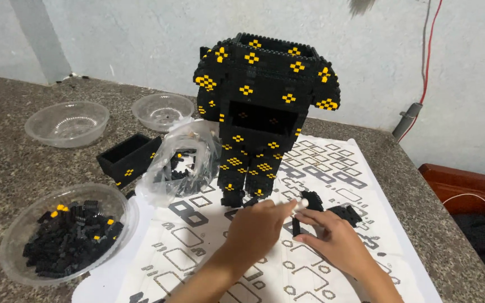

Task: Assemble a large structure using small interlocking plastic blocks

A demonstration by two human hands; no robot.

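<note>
Fingers [279, 209] of my left hand [256, 227] pinch a small white tool [300, 204]; my right hand [335, 238] grips a black brick piece [297, 223] beside the brick figure [262, 115].

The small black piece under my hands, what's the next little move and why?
Probably press the white tool in your left hand down onto the small black piece, since your right hand steadies it on the instruction sheet and the tip sits just above.

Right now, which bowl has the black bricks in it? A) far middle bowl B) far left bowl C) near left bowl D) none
C: the near left bowl is heaped with black bricks, while the two far bowls look bare.
</note>
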